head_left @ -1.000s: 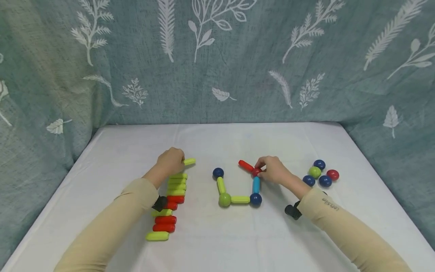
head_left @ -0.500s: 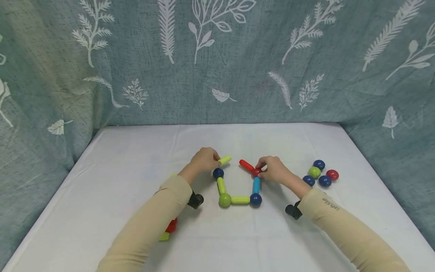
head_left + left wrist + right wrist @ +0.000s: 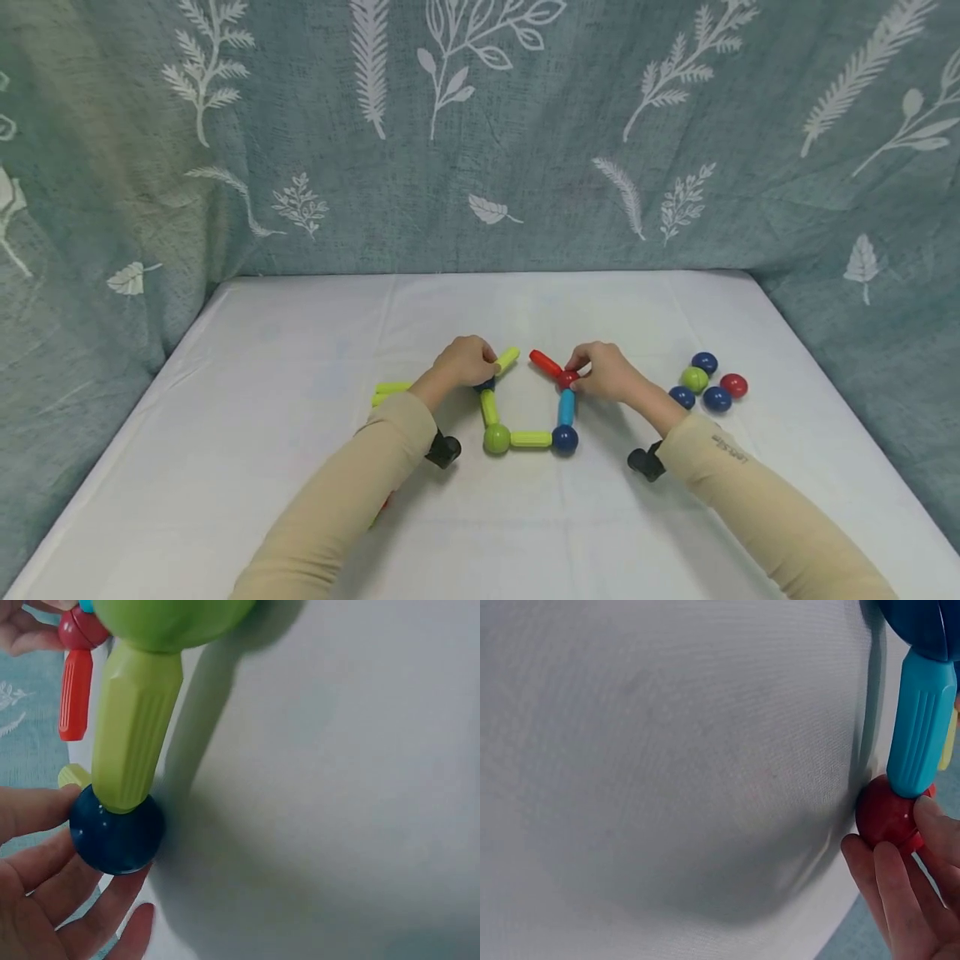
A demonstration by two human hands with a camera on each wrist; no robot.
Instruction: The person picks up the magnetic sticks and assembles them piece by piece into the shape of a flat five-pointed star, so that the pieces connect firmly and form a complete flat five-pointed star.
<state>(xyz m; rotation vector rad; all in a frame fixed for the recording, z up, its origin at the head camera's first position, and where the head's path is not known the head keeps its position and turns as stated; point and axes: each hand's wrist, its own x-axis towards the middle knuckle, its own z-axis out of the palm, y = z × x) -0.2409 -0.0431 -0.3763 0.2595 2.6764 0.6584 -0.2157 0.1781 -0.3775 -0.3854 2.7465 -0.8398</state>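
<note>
Left hand (image 3: 467,362) grips navy ball (image 3: 118,831); contact with lime rod (image 3: 508,359) unclear. Right hand (image 3: 604,372) pinches red ball (image 3: 886,814), which joins red rod (image 3: 545,363) and cyan rod (image 3: 921,724).

A: Colours about the joined green ball (image 3: 497,439)?
B: Behind it, grooved yellow-green rod (image 3: 133,727), then dark-blue ball (image 3: 116,832). Right of it, second yellow-green rod (image 3: 531,439), then another dark-blue ball (image 3: 565,440).
A: Right and behind?
B: Grooved sky-blue rod (image 3: 922,720), glossy red ball (image 3: 885,814), grooved red rod (image 3: 546,363).
A: Well right of it?
B: Loose balls (image 3: 694,380): three dark blue, one green, one red.
A: Backdrop?
B: Behind it, teal curtain (image 3: 540,150), white leaf-and-sprig print. Under it, white cloth (image 3: 487,533). Right sleeve (image 3: 772,508) beige, dark lettering.
</note>
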